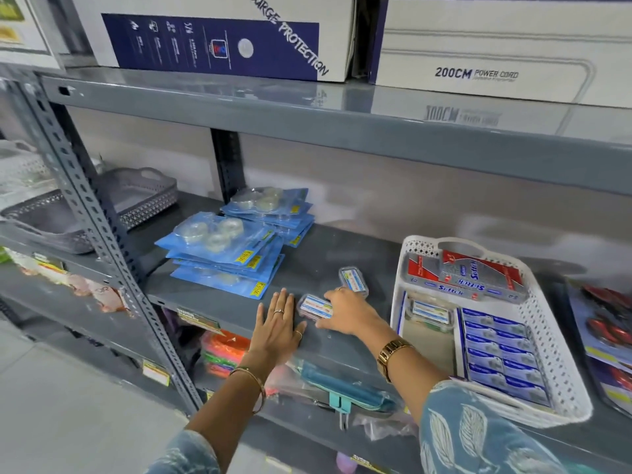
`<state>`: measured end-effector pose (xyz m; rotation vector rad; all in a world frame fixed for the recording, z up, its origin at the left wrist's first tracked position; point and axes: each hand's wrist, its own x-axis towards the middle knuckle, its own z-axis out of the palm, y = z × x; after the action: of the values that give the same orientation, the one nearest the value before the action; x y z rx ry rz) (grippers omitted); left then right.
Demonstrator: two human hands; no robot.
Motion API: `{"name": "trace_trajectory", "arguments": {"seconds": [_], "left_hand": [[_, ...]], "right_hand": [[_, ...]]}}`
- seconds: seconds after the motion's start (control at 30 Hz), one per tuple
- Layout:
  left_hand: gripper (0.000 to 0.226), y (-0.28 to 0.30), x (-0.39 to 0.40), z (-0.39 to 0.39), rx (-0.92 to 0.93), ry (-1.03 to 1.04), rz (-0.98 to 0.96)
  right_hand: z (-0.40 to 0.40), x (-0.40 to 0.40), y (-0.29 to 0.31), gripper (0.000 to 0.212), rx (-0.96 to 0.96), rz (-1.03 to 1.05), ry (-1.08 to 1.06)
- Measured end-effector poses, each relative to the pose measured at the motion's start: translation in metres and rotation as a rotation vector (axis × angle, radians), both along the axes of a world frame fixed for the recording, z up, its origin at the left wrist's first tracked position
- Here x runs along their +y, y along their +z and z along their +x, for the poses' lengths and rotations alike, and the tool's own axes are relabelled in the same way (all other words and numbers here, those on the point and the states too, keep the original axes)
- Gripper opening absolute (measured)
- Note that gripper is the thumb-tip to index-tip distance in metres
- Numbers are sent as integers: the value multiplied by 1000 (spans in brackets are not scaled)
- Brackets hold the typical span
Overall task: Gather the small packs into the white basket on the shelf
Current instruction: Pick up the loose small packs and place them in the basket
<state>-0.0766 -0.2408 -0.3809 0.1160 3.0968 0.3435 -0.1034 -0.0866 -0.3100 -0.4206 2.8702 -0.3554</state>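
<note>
White basket [407, 268] right of centre, far end cut off by frame | two small packs [316, 306] [354, 281] mid-frame on shelf [325, 258] | right hand [349, 311] covering part of both, grip unclear | left hand [278, 325] flat, fingers spread | blue tape packs [222, 254] stacked upper left.

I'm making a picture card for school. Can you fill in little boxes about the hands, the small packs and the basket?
left hand: flat on the shelf, open
right hand: reaching between two small packs, not gripping
near pack: between both hands
far pack: by right fingertips
white basket: right of hands, already holds boxes
blue packets: stacked left
</note>
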Motion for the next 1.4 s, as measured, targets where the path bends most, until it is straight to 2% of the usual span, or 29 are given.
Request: {"name": "trace_trajectory", "arguments": {"seconds": [0.27, 0.43, 0.53, 0.57, 0.63, 0.7, 0.9, 1.0, 1.1, 1.17, 1.3, 1.4], "left_hand": [[99, -2, 0, 0, -22, -20, -34], [81, 1, 11, 2, -39, -12, -49], [99, 4, 29, 8, -23, -61, -52], [96, 4, 36, 9, -35, -80, -59], [74, 6, 50, 12, -43, -107, -59], [64, 8, 64, 15, -35, -131, -38], [67, 15, 95, 24, -1, -187, -67], [74, 14, 105, 23, 19, -216, -79], [80, 8, 109, 21, -38, -219, -100], [73, 7, 110, 20, -34, -212, -95], [63, 7, 108, 19, -26, -219, -72], [63, 8, 108, 18, -31, -223, -36]], "right_hand": [[0, -1, 0, 39, 48, -68, -56], [3, 11, 21, 42, 148, -180, -129], [7, 29, 35, 47, 200, -200, -189], [9, 36, 39, 48, 208, -206, -213], [16, 53, 46, 49, 221, -209, -261], [25, 72, 51, 51, 232, -198, -311], [54, 123, 50, 53, 222, -175, -449], [66, 140, 45, 59, 180, -157, -470], [72, 148, 39, 65, 118, -119, -441], [72, 150, 33, 68, 62, -107, -429], [67, 150, 24, 63, 18, -5, -393], [61, 150, 18, 48, 22, 73, -381]]}}
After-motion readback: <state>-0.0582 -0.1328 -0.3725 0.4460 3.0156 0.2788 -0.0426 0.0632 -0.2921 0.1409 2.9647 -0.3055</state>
